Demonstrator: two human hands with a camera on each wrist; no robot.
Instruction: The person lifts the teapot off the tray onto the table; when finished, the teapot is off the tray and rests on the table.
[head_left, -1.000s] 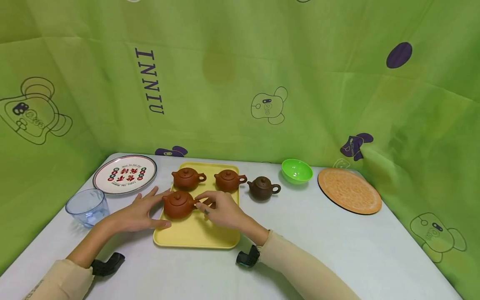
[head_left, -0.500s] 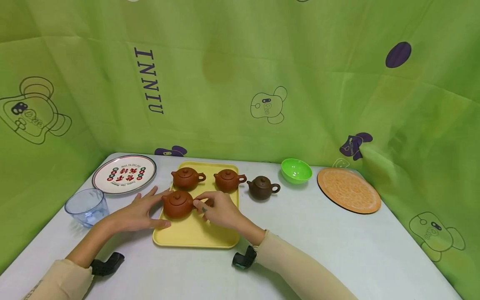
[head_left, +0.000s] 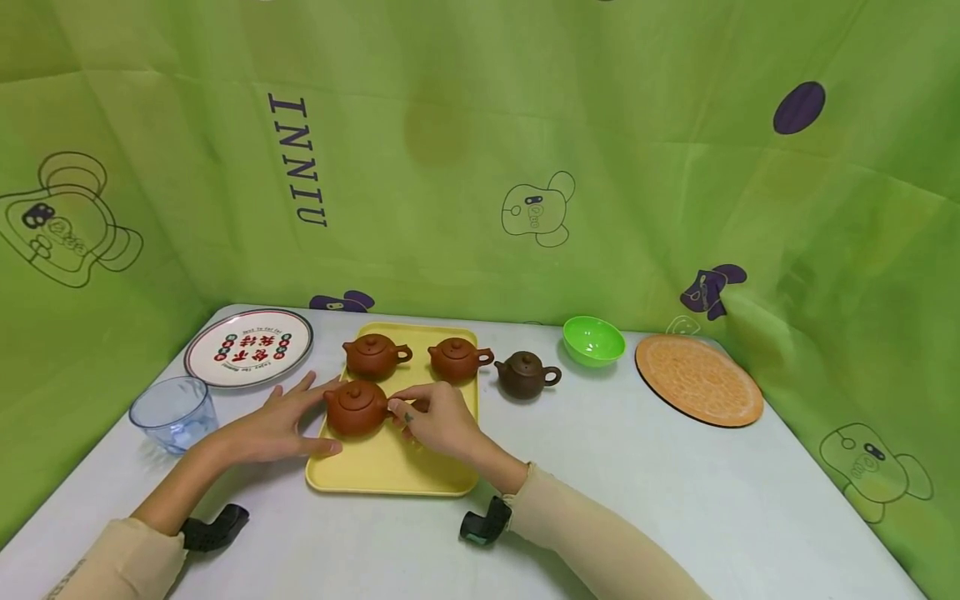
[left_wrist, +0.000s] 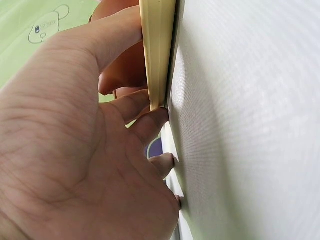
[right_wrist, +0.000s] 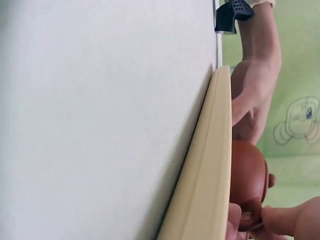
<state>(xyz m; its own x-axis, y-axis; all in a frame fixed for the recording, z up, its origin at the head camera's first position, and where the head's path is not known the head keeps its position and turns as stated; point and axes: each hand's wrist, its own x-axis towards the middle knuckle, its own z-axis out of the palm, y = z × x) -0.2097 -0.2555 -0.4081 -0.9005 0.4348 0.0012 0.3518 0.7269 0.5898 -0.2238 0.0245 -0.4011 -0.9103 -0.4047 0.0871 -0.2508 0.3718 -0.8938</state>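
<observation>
A reddish-brown clay teapot (head_left: 355, 410) stands on the left part of a yellow tray (head_left: 390, 481), spout to the left. My right hand (head_left: 444, 422) pinches its handle between thumb and fingers. Around the tray's left edge, my left hand (head_left: 270, 427) lies spread, thumb and fingertips at the rim; the left wrist view shows the thumb on the tray's edge (left_wrist: 159, 45) and other fingers down by the table. Two similar reddish teapots, one at the left (head_left: 372, 357) and one at the right (head_left: 454, 361), sit at the tray's far end. The right wrist view shows the held teapot (right_wrist: 247, 172) upright.
A dark brown teapot (head_left: 522, 377) stands on the table just right of the tray. Beyond it are a green bowl (head_left: 594, 342) and a round orange-patterned mat (head_left: 697, 381). At left lie a white printed plate (head_left: 249, 350) and a clear bluish glass bowl (head_left: 174, 414).
My right hand has shifted very slightly, and its wrist and forearm have moved a little left and toward me. The teapots, tray and left hand look the same.
</observation>
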